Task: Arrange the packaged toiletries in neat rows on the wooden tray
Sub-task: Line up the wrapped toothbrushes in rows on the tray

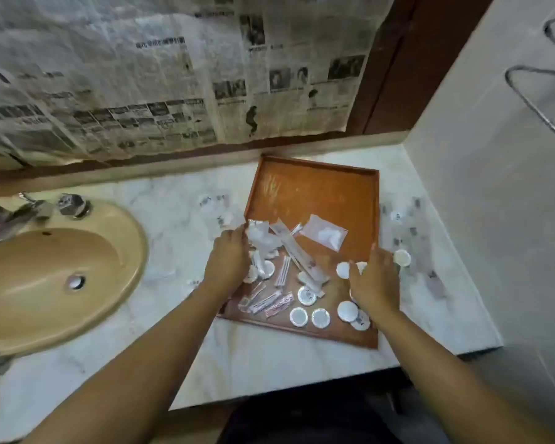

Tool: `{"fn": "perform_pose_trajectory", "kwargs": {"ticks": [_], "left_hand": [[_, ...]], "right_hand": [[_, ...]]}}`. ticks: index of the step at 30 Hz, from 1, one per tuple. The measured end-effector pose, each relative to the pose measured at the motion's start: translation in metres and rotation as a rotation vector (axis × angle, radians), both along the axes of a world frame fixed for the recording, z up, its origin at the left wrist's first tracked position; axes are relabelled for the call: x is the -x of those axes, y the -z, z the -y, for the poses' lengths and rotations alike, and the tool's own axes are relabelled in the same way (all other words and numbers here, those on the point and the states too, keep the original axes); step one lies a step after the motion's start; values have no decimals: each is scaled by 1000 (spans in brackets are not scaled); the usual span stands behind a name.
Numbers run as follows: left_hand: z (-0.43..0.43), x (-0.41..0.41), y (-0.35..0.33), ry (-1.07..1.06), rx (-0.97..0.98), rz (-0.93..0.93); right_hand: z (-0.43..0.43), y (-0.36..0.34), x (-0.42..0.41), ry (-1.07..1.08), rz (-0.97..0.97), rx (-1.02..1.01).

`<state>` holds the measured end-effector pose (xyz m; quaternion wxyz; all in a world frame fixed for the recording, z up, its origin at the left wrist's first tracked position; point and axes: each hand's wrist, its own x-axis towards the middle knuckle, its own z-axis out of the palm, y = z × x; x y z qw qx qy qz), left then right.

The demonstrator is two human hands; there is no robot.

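A wooden tray (314,184) lies on the marble counter, its far half bare. In its near half are scattered packaged toiletries: several round white packets (299,316), long thin sachets (297,254), pink-striped sachets (266,301) and a clear bag with white contents (326,232). My left hand (226,261) is at the tray's left edge, its fingers closed on a bunch of clear plastic packets (258,235). Over the round packets at the tray's right side rests my right hand (377,280), fingers spread; whether it holds one is hidden.
More clear packets lie on the counter left of the tray (217,208) and right of it (410,232). A tan sink (55,274) with a tap (72,203) sits at the left. Newspaper covers the back wall; a tiled wall stands right.
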<state>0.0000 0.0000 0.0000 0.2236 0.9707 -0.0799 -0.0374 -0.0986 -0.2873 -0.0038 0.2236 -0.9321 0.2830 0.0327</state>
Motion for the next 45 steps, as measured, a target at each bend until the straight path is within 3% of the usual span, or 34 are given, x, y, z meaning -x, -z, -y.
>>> {"fn": "perform_pose_trajectory", "kwargs": {"ticks": [4, 14, 20, 26, 36, 45], "left_hand": [[0, -1, 24, -64, 33, -103], [-12, -24, 53, -95, 114, -94], [-2, -4, 26, -138, 139, -61], [-9, 22, 33, -286, 145, -145], [-3, 63, 28, -351, 173, -150], [0, 64, 20, -387, 155, -153]], "right_hand": [[5, 12, -3, 72, -66, 4], [25, 31, -20, 42, -109, 40], [30, 27, -30, -7, -107, 46], [33, 21, -49, -100, -127, 77], [43, 20, -52, -242, -170, 143], [41, 14, -42, -185, -82, 6]]}}
